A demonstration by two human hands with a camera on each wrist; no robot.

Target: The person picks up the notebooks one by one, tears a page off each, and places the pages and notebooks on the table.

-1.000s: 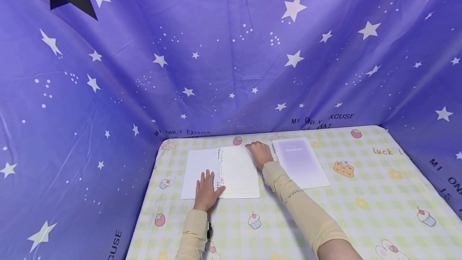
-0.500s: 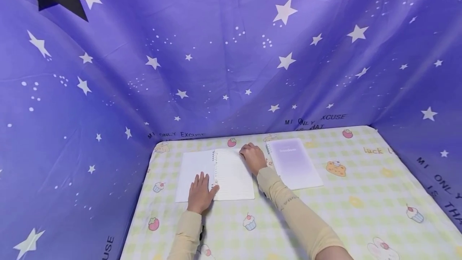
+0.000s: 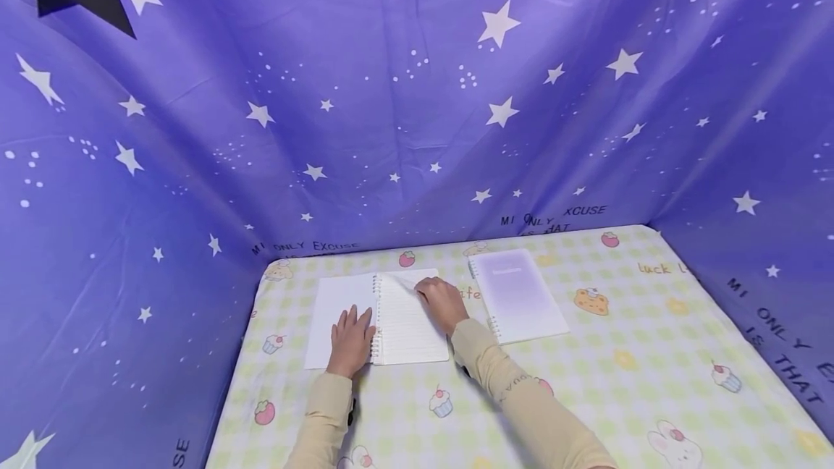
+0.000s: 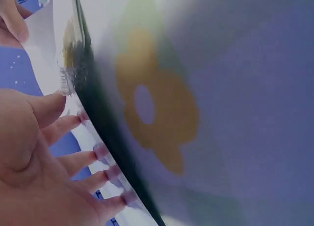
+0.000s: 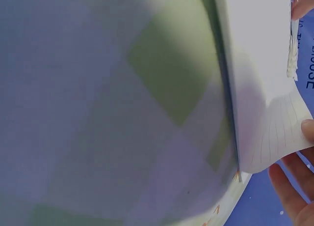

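A spiral notebook (image 3: 410, 342) lies spread on the table, its lined pages to the right of the wire rings and a blank white side to the left. My left hand (image 3: 350, 342) rests on that blank side with fingers spread, thumb beside the rings; the left wrist view shows its fingertips pressing the paper. At the far right corner of the lined side, my right hand (image 3: 443, 304) pinches one lined page (image 5: 279, 132) between thumb and fingers. That page lifts and curves up from the ones under it.
A closed spiral notebook with a purple cover (image 3: 517, 299) lies just right of my right hand. The checked tablecloth (image 3: 586, 389) covers the table, and a purple star-print curtain (image 3: 404, 93) surrounds its back and sides.
My right hand has moved left from the page's outer corner, bending the page's far corner up and over. The left hand stays on the blank side. The head view has shifted slightly right.
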